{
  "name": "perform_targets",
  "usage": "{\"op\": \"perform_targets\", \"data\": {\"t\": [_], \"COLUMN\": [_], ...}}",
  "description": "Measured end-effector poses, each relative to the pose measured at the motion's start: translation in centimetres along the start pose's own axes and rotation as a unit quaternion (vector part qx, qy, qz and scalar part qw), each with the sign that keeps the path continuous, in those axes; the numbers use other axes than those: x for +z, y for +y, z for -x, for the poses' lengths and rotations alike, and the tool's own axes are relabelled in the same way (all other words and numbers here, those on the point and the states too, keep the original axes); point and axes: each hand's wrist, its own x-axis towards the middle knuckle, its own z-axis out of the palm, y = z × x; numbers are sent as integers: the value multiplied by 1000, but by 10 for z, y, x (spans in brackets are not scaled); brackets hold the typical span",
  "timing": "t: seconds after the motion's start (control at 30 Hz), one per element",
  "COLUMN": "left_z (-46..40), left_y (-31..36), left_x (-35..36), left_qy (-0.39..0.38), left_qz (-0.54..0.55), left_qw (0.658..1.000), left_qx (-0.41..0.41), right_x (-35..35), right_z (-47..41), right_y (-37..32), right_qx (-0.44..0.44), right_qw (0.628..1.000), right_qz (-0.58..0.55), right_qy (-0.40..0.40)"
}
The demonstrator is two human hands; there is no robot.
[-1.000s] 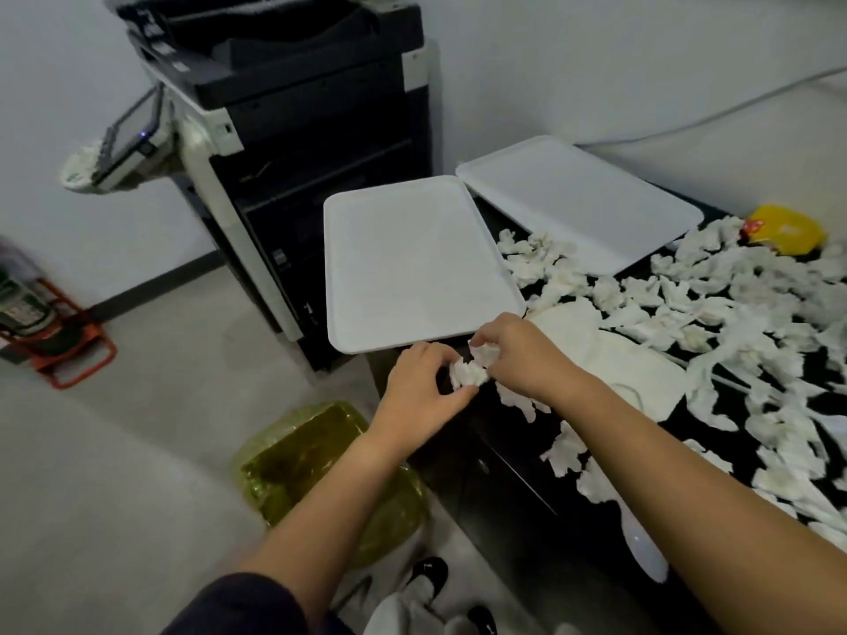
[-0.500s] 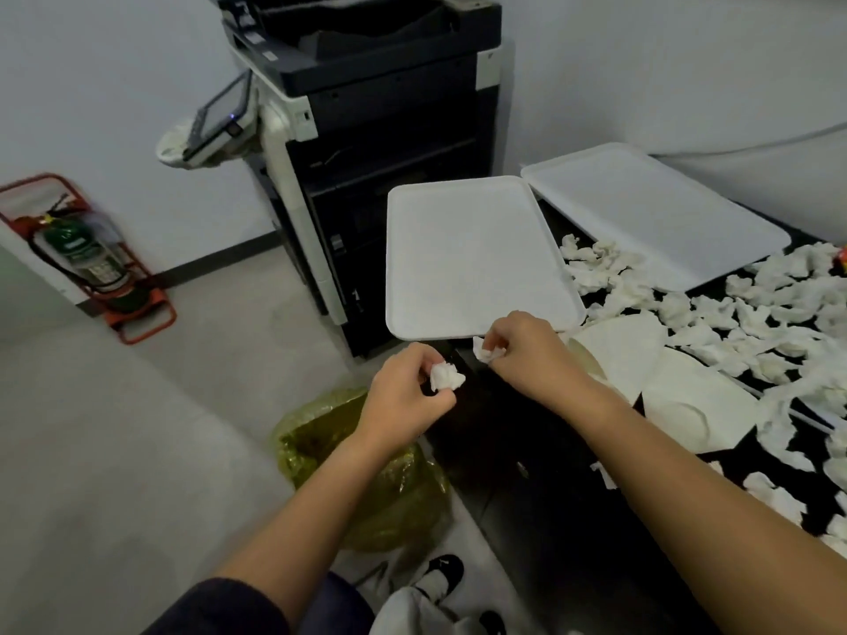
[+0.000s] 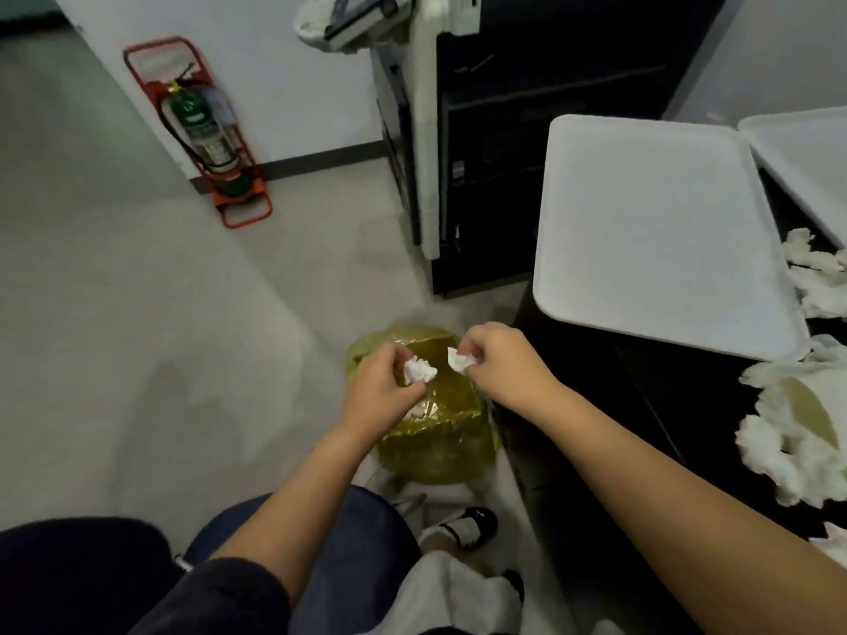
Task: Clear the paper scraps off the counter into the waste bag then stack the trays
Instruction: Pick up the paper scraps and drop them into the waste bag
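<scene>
A pale floor (image 3: 137, 313) and white wall fill the left of the view, with a fire extinguisher (image 3: 204, 130) in an orange stand against the wall and a large dark copier (image 3: 527, 153) standing just beyond the table's end. The dark table (image 3: 687, 428) runs along the right. A white tray (image 3: 655, 231) lies at its near-left corner, overhanging the edge, and a second white tray (image 3: 806, 162) lies beside it toward the far edge, the two rims touching or nearly so. Torn white paper scraps (image 3: 797, 433) are heaped on the table to the right of the first tray, running off the picture's right side. On the floor beside the table's left edge sits the yellow-green waste bag (image 3: 440, 433), its mouth open upward. Both hands are held over that mouth. The left hand (image 3: 380, 396) pinches a crumpled scrap (image 3: 419, 369) between thumb and fingertips; the right hand (image 3: 499, 364) pinches a smaller crumpled scrap (image 3: 460, 361) the same way. The two scraps are close together but apart.
</scene>
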Motion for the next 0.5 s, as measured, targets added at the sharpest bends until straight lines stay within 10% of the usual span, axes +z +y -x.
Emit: {"op": "perform_targets", "data": {"t": [0.5], "left_z": [-101], "left_y": [-97], "left_x": [10], "left_qy": [-54], "left_qz": [-58], "left_qw": [989], "left_qx": [-123], "right_x": [90], "right_z": [-134], "right_y": [40], "right_qx": [165], "right_qw": [983], "right_qz": [-32], "right_qy": [-71]}}
